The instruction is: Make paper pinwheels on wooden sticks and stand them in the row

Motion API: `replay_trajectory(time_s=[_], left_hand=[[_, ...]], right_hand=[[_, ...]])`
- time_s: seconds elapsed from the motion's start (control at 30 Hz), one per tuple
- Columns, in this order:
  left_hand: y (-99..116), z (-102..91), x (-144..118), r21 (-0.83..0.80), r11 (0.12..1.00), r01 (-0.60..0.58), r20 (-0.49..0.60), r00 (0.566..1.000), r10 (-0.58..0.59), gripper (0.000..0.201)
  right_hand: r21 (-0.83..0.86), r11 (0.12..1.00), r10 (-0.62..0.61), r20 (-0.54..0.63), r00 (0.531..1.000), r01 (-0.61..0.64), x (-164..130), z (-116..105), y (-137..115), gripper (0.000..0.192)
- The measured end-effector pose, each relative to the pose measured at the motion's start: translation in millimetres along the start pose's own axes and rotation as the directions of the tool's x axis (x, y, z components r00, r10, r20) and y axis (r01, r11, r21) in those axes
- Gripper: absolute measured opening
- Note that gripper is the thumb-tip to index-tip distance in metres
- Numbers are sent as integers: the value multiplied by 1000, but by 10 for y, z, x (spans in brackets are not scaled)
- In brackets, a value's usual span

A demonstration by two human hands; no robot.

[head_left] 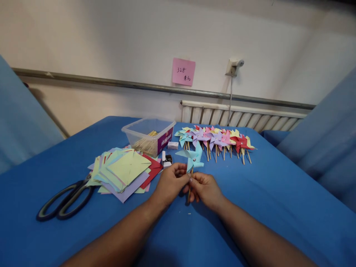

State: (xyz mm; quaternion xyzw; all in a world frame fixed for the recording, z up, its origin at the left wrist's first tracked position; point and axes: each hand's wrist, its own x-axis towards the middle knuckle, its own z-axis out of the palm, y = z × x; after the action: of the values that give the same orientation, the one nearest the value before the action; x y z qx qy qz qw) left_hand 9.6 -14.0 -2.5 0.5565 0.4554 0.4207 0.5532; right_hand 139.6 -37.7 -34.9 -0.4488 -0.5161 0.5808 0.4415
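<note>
A light blue paper pinwheel (194, 158) with a silver pin at its centre stands upright on a thin wooden stick, just above the blue table. My left hand (175, 180) pinches the stick below the vanes, and my right hand (205, 187) grips the same stick from the other side. The fingertips of both hands meet around it. Beyond my hands lies a pile of finished pinwheels (216, 139) in purple, pink, red, yellow and blue, their sticks pointing toward me.
Cut paper squares (126, 170) are stacked at the left, with large black-handled scissors (65, 202) beside them. Behind stands a clear plastic box (143, 133) of wooden sticks. A small white box (172, 145) and a little container of dark pins (167, 160) sit near it.
</note>
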Motion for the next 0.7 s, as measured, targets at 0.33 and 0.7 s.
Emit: replay_trajectory(time_s=[0.33, 0.7], left_hand=[[-62, -71, 66, 72, 997, 5, -101, 995, 2, 17], [79, -100, 33, -296, 955, -1, -38, 999, -11, 25]], right_hand=[[-29, 1000, -6, -3, 1000, 6, 25, 14, 82, 40], [-63, 998, 24, 48, 999, -21, 9, 22, 95, 38]])
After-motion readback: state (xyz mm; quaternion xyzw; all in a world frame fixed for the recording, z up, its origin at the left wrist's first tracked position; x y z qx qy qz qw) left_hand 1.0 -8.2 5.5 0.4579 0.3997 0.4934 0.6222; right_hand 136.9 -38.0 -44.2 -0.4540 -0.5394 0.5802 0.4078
